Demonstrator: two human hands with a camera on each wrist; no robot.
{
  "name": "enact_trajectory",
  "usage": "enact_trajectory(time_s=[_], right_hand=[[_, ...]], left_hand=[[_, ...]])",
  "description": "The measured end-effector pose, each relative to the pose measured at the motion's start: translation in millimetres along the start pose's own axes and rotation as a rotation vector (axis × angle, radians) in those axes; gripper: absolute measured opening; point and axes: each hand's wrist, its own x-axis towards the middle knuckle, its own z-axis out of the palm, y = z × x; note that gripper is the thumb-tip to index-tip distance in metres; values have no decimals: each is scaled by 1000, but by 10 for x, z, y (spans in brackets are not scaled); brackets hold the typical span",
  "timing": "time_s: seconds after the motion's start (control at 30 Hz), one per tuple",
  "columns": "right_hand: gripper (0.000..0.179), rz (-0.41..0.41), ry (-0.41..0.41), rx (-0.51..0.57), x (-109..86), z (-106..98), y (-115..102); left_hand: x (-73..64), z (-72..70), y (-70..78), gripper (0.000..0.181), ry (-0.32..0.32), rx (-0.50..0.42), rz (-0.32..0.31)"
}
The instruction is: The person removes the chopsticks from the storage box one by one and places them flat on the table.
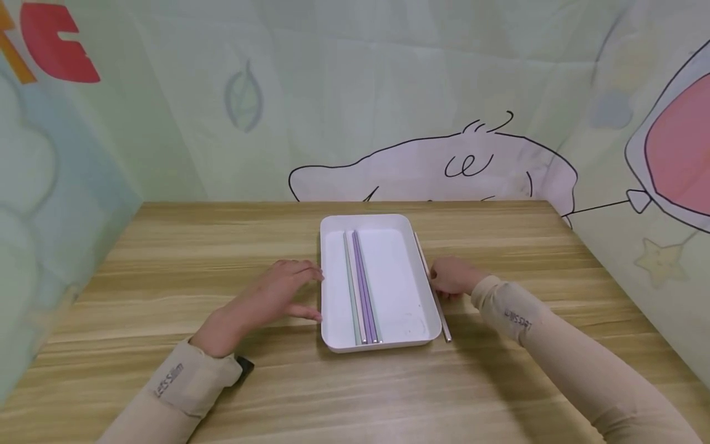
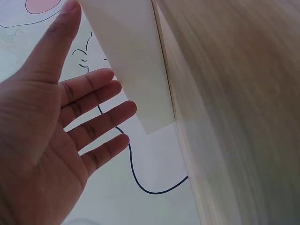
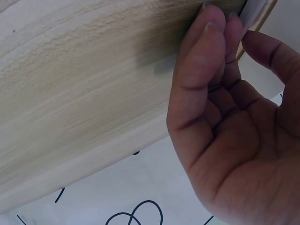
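A white rectangular tray lies on the table, holding several slim chopsticks in green, pink and purple, side by side lengthwise. Along the tray's right outer side runs a pinkish metallic chopstick. My right hand pinches this chopstick near its middle, with curled fingers and thumb close together; the fingers partly hide the contact. On the tray's left side, my left hand is spread, thumb and fingertips at the outer wall. The left wrist view shows those fingers extended beside the wall.
The wood-grain table meets a printed cloth backdrop at its back and sides. Both forearms wear beige sleeves. A small dark object shows at the left cuff.
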Motion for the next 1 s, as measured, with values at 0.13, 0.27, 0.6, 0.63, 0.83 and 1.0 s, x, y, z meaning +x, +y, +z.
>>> enact_trajectory(time_s=[0.13, 0.27, 0.6, 0.63, 0.83, 1.0], right_hand=[[28, 2, -6, -4, -10, -5, -10], [30, -7, -23, 18, -33, -20, -11], [28, -33, 7, -38, -101, -145, -28], [28, -33, 4, -39, -106, -159, -41], [30, -30, 22, -65, -125, -225, -108], [30, -24, 32, -78, -139, -268, -150]], left_hand=[[-7, 1, 3, 63, 3, 2, -1], [-8, 1, 7, 64, -3, 0, -9], [-3, -7, 9, 62, -12, -6, -18], [-4, -10, 10, 62, -14, -8, -20], [-10, -12, 11, 63, -20, -19, -29], [-9, -23, 16, 62, -26, -29, -33]])
